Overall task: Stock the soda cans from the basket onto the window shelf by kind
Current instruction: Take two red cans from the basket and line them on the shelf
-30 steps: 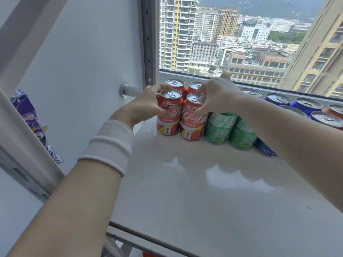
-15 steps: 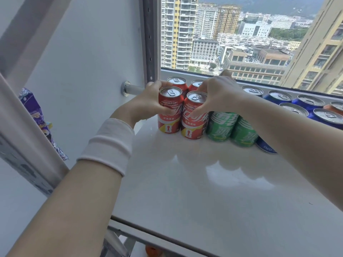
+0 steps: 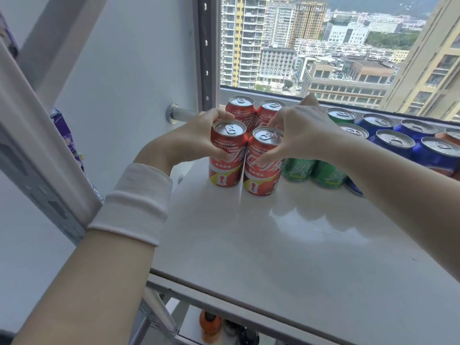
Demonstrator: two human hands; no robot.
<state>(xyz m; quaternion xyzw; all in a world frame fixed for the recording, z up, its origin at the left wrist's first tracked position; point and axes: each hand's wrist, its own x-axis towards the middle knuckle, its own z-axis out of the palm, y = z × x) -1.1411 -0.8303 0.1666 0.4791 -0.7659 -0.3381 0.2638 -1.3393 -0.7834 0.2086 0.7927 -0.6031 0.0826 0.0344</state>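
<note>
The left hand (image 3: 189, 140) grips the left red can (image 3: 225, 170), the right hand (image 3: 303, 135) the right red can (image 3: 261, 175). They stand touching on the shelf (image 3: 273, 245) beside green cans (image 3: 298, 168), apparently to keep reds grouped.

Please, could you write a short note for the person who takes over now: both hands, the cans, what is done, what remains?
Left hand grips the front-left red can; right hand grips the front-right red can; both cans stand on the shelf.
Done: rear red cans, green cans, blue cans stand grouped by kind.
Left: let go; basket not in view, so remaining stock unknown.
</note>
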